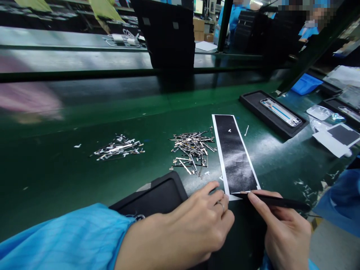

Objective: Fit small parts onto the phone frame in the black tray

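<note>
Between the thumb and fingers of my right hand (287, 221) is a pair of slim black tweezers (281, 200), its tip at the near end of a black adhesive sheet (234, 153) with white edges. My left hand (197, 219), with a ring on one finger, is curled by the sheet's near left corner. Its fingertips are partly hidden, so I cannot make out what they hold. A heap of thin metallic and dark strips (194, 146), like small flex cables, lies left of the sheet. Farther left is a smaller pile of similar strips (119, 148).
A black tray (157, 191) sits partly under my left forearm. At the right, a black foam tray (253, 103) holds a phone frame (281, 112). Plastic bags, a blue bin (306, 83) and white scraps lie beyond. A blurred pink sleeve (25, 93) shows at left.
</note>
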Demonstrator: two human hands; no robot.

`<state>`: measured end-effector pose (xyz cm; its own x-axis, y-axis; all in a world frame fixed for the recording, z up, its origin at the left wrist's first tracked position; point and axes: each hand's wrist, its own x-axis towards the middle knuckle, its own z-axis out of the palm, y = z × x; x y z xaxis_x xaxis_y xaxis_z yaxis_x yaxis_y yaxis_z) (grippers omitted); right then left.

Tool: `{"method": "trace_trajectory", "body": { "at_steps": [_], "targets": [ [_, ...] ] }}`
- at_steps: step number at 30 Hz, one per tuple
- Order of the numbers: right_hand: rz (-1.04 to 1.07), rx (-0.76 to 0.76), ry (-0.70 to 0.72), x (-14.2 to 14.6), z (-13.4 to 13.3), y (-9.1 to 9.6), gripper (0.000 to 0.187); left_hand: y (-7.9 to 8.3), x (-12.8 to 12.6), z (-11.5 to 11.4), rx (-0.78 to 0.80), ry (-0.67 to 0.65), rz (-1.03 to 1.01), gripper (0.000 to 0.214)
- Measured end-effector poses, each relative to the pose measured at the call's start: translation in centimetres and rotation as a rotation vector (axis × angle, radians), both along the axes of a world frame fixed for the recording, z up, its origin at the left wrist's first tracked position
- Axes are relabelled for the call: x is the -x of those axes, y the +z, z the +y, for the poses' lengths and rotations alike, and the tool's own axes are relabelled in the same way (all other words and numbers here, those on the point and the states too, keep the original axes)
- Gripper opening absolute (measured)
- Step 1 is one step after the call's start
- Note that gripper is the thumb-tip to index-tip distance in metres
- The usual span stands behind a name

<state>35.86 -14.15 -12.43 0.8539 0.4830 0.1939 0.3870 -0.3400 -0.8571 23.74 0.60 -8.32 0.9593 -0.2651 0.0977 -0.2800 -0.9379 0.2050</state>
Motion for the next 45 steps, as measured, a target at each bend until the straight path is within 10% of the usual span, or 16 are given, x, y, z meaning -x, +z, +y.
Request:
{"method": "trace_trajectory", "body": {
  "at_steps": [7, 13, 19, 45],
  "targets": [
    [0.289, -0.32, -0.084, 0.0, 0.4, -0.2, 0.015, 0.1, 0.0, -0.1, 0.152, 0.079, 0.03, 0.011],
    [0.437, -0.452, -0.006, 0.1, -0.3, -0.1, 0.009, 0.1, -0.7, 0.1, 0.83, 0.571, 0.278, 0.02],
    [0.464, -0.427, 0.012, 0.2, -0.7, -0.4, 0.01, 0.2, -1.3, 0.5, 1.277, 0.623, 0.479, 0.024],
    [0.417, -0.432, -0.045, 0.6, 0.1, 0.0, 0.013, 0.0, -1.6, 0.3, 1.286, 0.612, 0.512, 0.018]
  ]
}}
